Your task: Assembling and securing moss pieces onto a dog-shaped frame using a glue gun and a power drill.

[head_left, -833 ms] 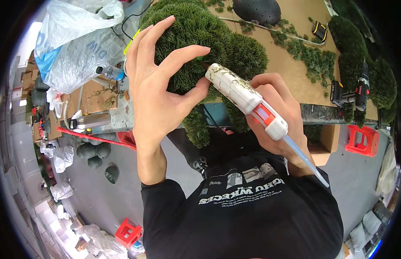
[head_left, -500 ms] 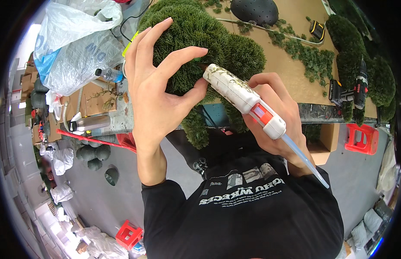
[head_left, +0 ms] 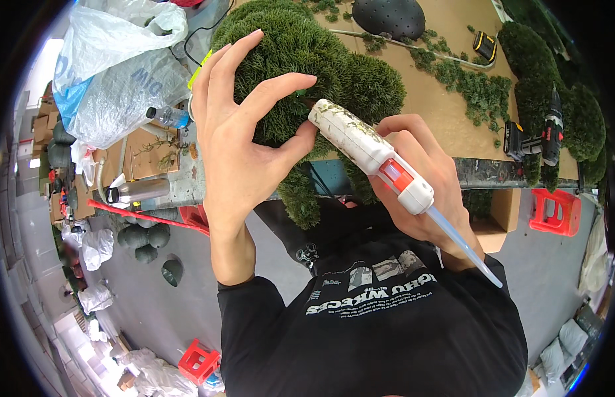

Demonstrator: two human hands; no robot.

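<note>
My right hand is wrapped round a white hot glue gun spattered with brownish-green bits. A long translucent glue stick sticks out of its back end. The gun's nozzle end points left into a big bushy mass of artificial green foliage. My left hand is at the near left of the foliage, its fingers spread. Thumb and forefinger curve apart on either side of the gun's tip, with nothing plainly held between them. What the tip touches deep in the foliage is hidden.
Beyond lies a brown board with scattered green sprigs and a black perforated dome. A cordless drill stands at right. Plastic bags, a bottle and a metal flask are at left; red stools stand below.
The glue gun and my right hand have shifted very slightly left. My left hand and the foliage stay almost where they were.
</note>
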